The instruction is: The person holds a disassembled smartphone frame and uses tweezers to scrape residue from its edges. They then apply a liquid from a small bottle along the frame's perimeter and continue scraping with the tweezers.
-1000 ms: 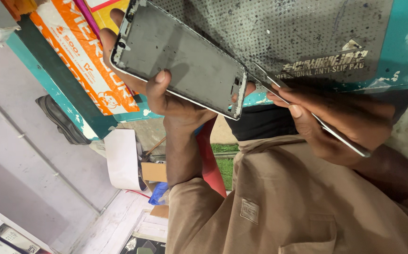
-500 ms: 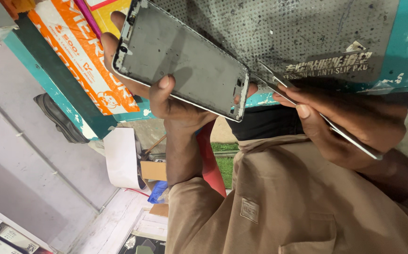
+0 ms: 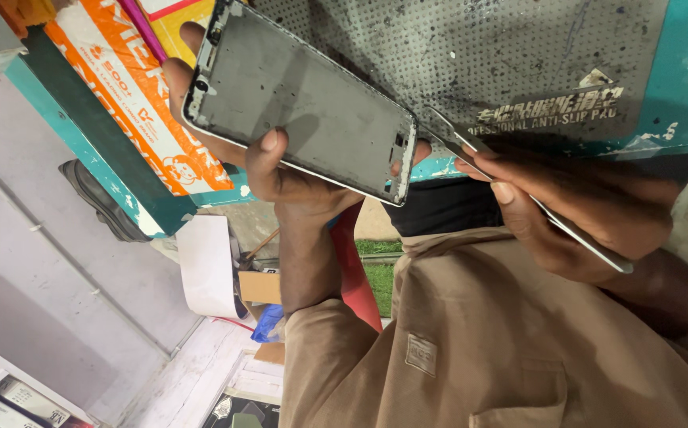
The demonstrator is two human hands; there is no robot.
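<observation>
My left hand (image 3: 280,170) grips a grey phone frame (image 3: 304,99) with its screen removed, thumb pressed on its inner face and fingers wrapped behind it. My right hand (image 3: 574,206) pinches thin metal tweezers (image 3: 518,194), whose tip points toward the frame's lower right corner. The frame is held just above a dark perforated anti-slip mat (image 3: 479,55) on a teal table (image 3: 677,87).
An orange and white printed box (image 3: 134,103) lies at the table's left end. A dark shoe (image 3: 98,202), white paper (image 3: 205,265) and cardboard (image 3: 260,287) are on the floor below. My tan shirt (image 3: 479,349) fills the lower right.
The phone frame and my left hand have shifted slightly right and up. My right hand with the tweezers has moved a little to the right.
</observation>
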